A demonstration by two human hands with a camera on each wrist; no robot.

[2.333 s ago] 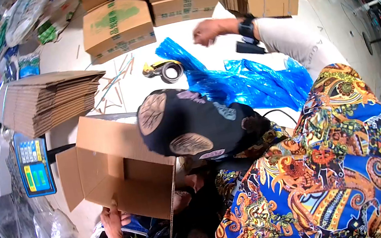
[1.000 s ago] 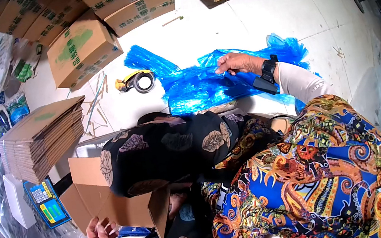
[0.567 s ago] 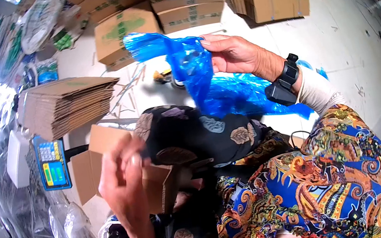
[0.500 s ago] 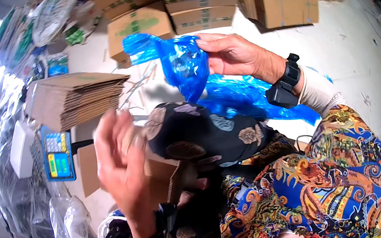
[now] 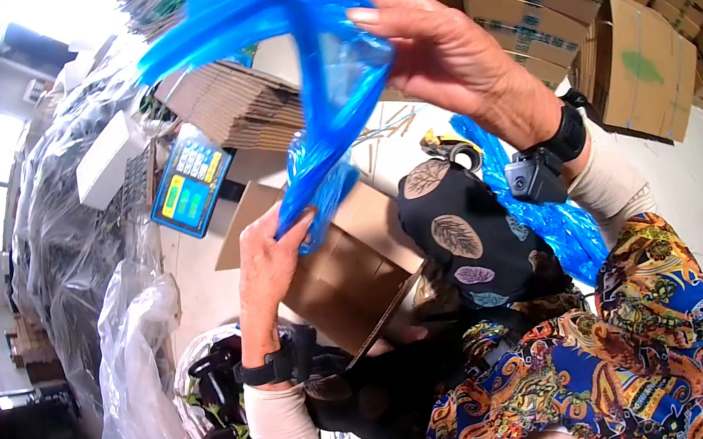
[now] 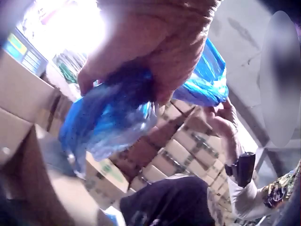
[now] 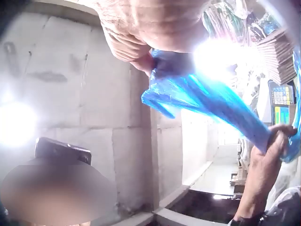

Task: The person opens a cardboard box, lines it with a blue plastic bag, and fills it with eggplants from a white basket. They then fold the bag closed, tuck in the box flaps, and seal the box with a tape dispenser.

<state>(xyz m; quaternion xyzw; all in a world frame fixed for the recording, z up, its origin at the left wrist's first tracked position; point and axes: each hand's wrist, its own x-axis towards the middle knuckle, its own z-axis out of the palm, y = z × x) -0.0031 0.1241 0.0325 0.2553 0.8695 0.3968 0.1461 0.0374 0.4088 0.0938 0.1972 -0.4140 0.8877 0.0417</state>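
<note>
So the right hand (image 5: 460,62) has a blue plastic bag (image 5: 313,86) pinched between thumb and fingers up high, and the left hand (image 5: 265,257) is gripping it lower down, so it's stretched between the two, in the air above an open cardboard box (image 5: 345,278). Past the box there's a blue-framed keypad display (image 5: 192,186) by some stacked flattened cartons (image 5: 232,105), plus more blue plastic (image 5: 564,240) on the floor.

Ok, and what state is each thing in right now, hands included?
Blue plastic: bunched, held in both hands
Left hand: grips its lower part
Right hand: grips its upper part
Carton: flaps open
Cardboard stack: folded flat
Back boxes: stacked
Floor plastic: crumpled
Keypad display: can't tell if on
</note>
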